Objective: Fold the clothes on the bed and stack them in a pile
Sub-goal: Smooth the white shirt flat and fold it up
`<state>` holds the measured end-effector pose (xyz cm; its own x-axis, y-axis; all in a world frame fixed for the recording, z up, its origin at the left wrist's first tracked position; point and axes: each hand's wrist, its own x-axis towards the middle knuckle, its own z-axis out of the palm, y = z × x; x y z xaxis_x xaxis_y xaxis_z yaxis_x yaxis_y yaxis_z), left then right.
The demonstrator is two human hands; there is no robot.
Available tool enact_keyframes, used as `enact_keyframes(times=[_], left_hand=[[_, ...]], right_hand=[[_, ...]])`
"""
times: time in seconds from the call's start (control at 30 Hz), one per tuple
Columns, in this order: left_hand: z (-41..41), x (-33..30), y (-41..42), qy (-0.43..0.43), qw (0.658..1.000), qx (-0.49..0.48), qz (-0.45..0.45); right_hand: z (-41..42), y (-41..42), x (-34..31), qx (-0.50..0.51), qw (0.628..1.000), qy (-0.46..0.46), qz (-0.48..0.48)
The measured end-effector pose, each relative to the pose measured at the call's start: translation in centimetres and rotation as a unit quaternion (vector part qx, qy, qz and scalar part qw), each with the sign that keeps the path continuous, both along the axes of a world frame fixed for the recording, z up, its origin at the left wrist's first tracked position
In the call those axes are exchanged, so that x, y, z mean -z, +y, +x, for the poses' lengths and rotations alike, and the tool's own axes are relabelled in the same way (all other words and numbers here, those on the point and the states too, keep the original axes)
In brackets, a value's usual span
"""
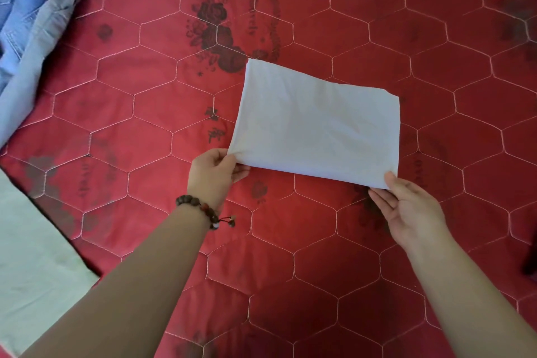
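A white garment (316, 122), folded into a flat rectangle, is held above the red quilted bedspread (145, 113) in the middle of the view. My left hand (213, 173) pinches its near left corner between thumb and fingers. My right hand (406, 206) pinches the near right corner, thumb on top and fingers underneath. The far edge of the garment hangs toward the bed.
A blue denim garment (17, 9) and a light grey-blue cloth (37, 46) lie heaped at the far left. A pale green fabric (26, 256) lies at the near left. A dark object (530, 263) shows at the right edge.
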<state>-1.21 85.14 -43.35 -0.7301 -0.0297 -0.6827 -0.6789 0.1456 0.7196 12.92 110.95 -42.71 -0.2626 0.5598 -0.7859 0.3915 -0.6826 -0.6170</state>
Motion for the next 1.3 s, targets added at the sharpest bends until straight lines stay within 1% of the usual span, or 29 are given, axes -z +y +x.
enact_keyframes(times=[0.03, 0.07, 0.1, 0.17, 0.23, 0.3, 0.33, 0.37, 0.4, 0.43, 0.47, 0.5, 0.53, 0.6, 0.67, 0.73, 0.8, 0.9, 0.93, 0.97, 1.0, 1.03, 1.07, 1.1, 1.13, 1.17, 1.2, 1.23, 1.3], left_hand=[[-0.4, -0.1, -0.2, -0.044, 0.997, -0.042, 0.047], [-0.7, -0.3, -0.3, -0.095, 0.987, -0.084, 0.101], [-1.0, -0.5, -0.5, -0.144, 0.971, -0.120, 0.150], [-1.4, -0.9, -0.8, -0.213, 0.940, -0.169, 0.207], [-1.6, -1.3, -1.0, -0.246, 0.920, -0.195, 0.234], [-1.9, -1.4, -1.4, -0.256, 0.904, -0.226, 0.258], [-2.1, -1.4, -1.5, -0.258, 0.902, -0.229, 0.258], [-2.3, -1.5, -1.6, -0.257, 0.913, -0.212, 0.234], [-2.3, -1.5, -1.6, -0.250, 0.937, -0.164, 0.179], [-2.2, -1.5, -1.5, -0.235, 0.963, -0.085, 0.104], [-2.0, -1.4, -1.4, -0.210, 0.977, 0.000, 0.034], [-1.7, -1.3, -1.3, -0.176, 0.982, 0.065, 0.000], [-1.3, -1.0, -1.2, -0.144, 0.985, 0.096, 0.002], [-0.8, -0.5, -1.1, -0.099, 0.992, 0.078, 0.028], [-0.8, 0.0, -1.0, -0.066, 0.997, 0.035, 0.018], [-0.8, 0.4, -1.1, -0.043, 0.999, 0.020, 0.004], [-0.5, 0.5, -1.3, -0.021, 0.997, 0.068, -0.015], [-0.1, 0.3, -1.6, 0.014, 0.973, 0.211, -0.096], [-0.3, 0.0, -1.5, 0.031, 0.959, 0.247, -0.136], [-0.5, -0.3, -1.4, 0.060, 0.943, 0.267, -0.192], [-0.9, -0.6, -1.1, 0.112, 0.921, 0.266, -0.262], [-1.3, -0.9, -0.8, 0.184, 0.891, 0.248, -0.332], [-1.6, -1.3, -0.3, 0.267, 0.856, 0.229, -0.378], [-1.7, -1.6, 0.7, 0.343, 0.820, 0.230, -0.396], [-1.7, -1.8, 2.0, 0.404, 0.789, 0.251, -0.388], [-1.7, -1.7, 3.5, 0.449, 0.761, 0.293, -0.366], [-1.6, -1.3, 5.2, 0.477, 0.733, 0.345, -0.343], [-1.6, -0.8, 6.9, 0.482, 0.706, 0.402, -0.329], [-1.8, 0.6, 9.2, 0.439, 0.661, 0.503, -0.343]], right_hand=[[0.0, 0.1, 0.0, -0.001, 1.000, 0.001, 0.001], [0.0, 0.1, -0.1, -0.002, 1.000, 0.002, 0.003], [0.0, 0.2, -0.1, -0.003, 1.000, 0.001, 0.003], [-0.1, 0.3, -0.2, -0.005, 1.000, 0.002, 0.001], [-0.2, 0.3, -0.2, -0.007, 1.000, 0.002, -0.002], [-0.1, 0.4, -0.1, -0.008, 1.000, 0.001, -0.003], [-0.1, 0.4, -0.1, -0.009, 1.000, 0.000, -0.002], [-0.1, 0.5, 0.0, -0.012, 1.000, -0.001, -0.003], [0.0, 0.6, 0.1, -0.018, 1.000, -0.002, -0.005], [0.0, 0.7, 0.3, -0.027, 1.000, -0.003, -0.009], [0.1, 0.7, 0.3, -0.039, 0.999, -0.004, -0.014], [0.1, 0.8, 0.4, -0.051, 0.999, -0.004, -0.018], [0.1, 0.8, 0.4, -0.062, 0.998, -0.003, -0.021], [0.1, 0.7, 0.3, -0.075, 0.997, -0.005, -0.017], [0.2, 0.8, 0.2, -0.071, 0.997, -0.011, -0.001], [0.2, 1.0, 0.1, -0.064, 0.998, -0.017, 0.017], [0.4, 1.2, -0.1, -0.066, 0.997, -0.034, 0.033], [0.3, 1.0, -0.1, -0.128, 0.984, -0.101, 0.078], [0.1, 0.9, -0.1, -0.162, 0.971, -0.132, 0.113], [-0.2, 0.8, -0.3, -0.198, 0.950, -0.169, 0.173], [-0.6, 0.9, -0.5, -0.232, 0.914, -0.206, 0.261], [-0.9, 0.9, -0.7, -0.258, 0.866, -0.226, 0.364], [-1.4, 0.7, -0.9, -0.278, 0.811, -0.214, 0.468], [-2.2, 0.2, -0.9, -0.295, 0.757, -0.178, 0.555], [-3.3, -0.6, -0.8, -0.323, 0.712, -0.132, 0.609], [-4.7, -1.7, -0.5, -0.366, 0.676, -0.090, 0.633], [-6.2, -2.9, 0.2, -0.420, 0.650, -0.060, 0.631], [-7.8, -4.1, 0.9, -0.482, 0.622, -0.050, 0.615], [-10.3, -5.8, 2.5, -0.582, 0.559, -0.086, 0.584]])
